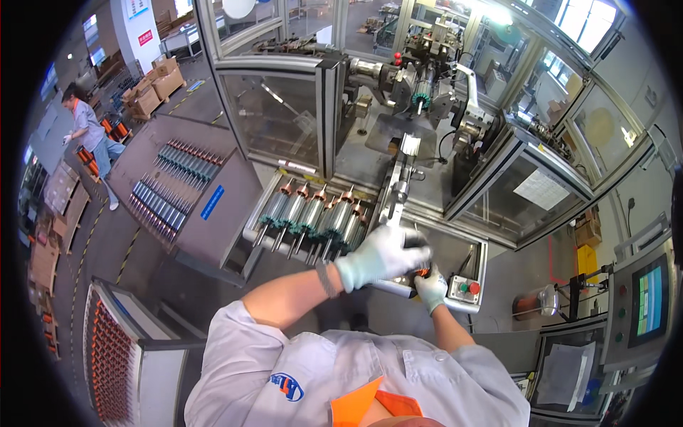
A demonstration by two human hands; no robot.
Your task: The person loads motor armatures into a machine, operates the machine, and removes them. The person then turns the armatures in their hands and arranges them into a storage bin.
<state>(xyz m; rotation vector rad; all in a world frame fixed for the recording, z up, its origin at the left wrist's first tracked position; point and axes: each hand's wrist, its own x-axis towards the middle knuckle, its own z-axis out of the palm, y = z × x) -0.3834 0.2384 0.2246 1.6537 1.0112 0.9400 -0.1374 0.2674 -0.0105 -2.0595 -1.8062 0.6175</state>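
My left hand [384, 255], in a white glove with a pale green cuff, reaches across in front of the machine. Its fingers are blurred and point to the right, over my right hand. My right hand [432, 287], also gloved, is closed at the side of a copper-orange and dark part [422, 272]. Most of that part is hidden between the two hands. Left of my hands, several motor armatures [313, 213] with steel shafts, green ends and copper windings lie side by side on a rack. A metal slide [400, 186] runs from my hands into the machine.
Another armature [422, 91] sits inside the framed machine. A button box [465, 287] with red and green buttons stands right of my hands. At left are a grey table [238, 192] with armature rows and a rack of orange-ended parts [114, 356]. A person [89, 128] stands farther left.
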